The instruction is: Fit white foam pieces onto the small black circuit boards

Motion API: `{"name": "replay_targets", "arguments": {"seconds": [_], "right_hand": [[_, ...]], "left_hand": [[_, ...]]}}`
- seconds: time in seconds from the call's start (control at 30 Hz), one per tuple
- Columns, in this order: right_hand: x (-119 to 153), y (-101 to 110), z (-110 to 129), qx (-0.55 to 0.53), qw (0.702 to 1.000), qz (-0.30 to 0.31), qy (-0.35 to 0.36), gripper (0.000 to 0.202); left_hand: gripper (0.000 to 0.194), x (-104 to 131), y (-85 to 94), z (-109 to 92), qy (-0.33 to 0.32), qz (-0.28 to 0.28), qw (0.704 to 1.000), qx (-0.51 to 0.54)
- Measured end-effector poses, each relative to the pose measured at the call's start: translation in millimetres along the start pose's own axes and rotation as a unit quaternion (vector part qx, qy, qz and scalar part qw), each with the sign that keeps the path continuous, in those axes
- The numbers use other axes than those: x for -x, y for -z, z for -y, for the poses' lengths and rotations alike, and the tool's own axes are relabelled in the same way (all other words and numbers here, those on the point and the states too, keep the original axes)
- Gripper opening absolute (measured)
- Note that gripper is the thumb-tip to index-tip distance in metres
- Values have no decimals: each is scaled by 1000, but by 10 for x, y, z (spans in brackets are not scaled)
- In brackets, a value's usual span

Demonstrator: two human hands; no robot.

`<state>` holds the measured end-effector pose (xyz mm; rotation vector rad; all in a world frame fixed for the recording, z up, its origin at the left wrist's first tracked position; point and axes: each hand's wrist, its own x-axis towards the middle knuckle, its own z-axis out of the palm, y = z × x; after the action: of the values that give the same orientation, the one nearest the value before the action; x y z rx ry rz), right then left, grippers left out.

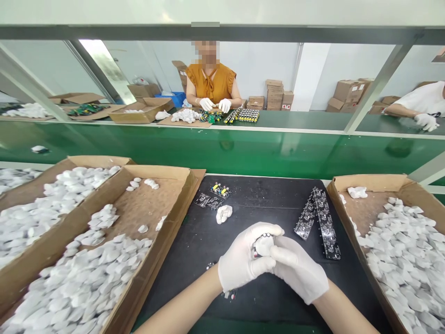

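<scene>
As 2 hands (240, 257) hold 1 wht pc (264, 246), 2 PCB strips (327, 227) rt

There are two circuit strips (328, 227) and one mat (264, 199).

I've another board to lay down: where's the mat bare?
The mat is bare between the white lump and the strips, and, nearer, between the right hand and right box. Crowded: the far left corner, with boards, and by the left hand.

My gloves (238, 260) are matt cloth, and the mat (264, 306) looks dull. The boxes (160, 174) are matt cardboard, while the boards (326, 222) and green strip (174, 148) look glossy.
</scene>
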<state>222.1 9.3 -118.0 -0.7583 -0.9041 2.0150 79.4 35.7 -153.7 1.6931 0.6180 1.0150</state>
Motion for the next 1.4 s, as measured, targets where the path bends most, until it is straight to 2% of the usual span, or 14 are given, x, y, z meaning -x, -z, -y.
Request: {"name": "replay_targets", "arguments": {"seconds": [0.13,0.3,0.43,0.57,0.73,0.8,0.9,1.0,1.1,1.27,1.4], "right_hand": [[-9,8,-24,-30,999,16,-8,28],[-28,-26,-45,-9,998,-58,-38,35],[-28,8,-99,-42,998,-20,-53,37],[-24,88,-150,-82,996,13,-41,38],[2,21,-64,14,999,-14,-32,39],[4,-12,-29,48,998,-26,-29,40],[-8,-21,-23,65,997,-37,4,39],[-22,-4,-60,70,996,-49,39,39],[-27,14,-105,76,993,-81,39,42],[-51,70,-174,61,995,-58,48,36],[-88,82,-185,104,992,-56,50,36]], "left_hand": [[57,0,-2,-12,1,21,1000,17],[41,31,-15,-42,28,-13,995,90],[32,53,-6,-56,40,-32,994,96],[41,57,18,-62,82,-24,983,160],[31,67,37,-88,72,-2,983,171],[36,74,28,-102,50,6,988,145],[46,74,-9,-116,47,-6,993,106],[45,68,-56,-107,57,-14,994,87],[41,72,-86,-73,53,-18,994,94],[33,63,-54,-18,116,-16,981,153],[26,17,-16,-16,149,7,964,218]]}}
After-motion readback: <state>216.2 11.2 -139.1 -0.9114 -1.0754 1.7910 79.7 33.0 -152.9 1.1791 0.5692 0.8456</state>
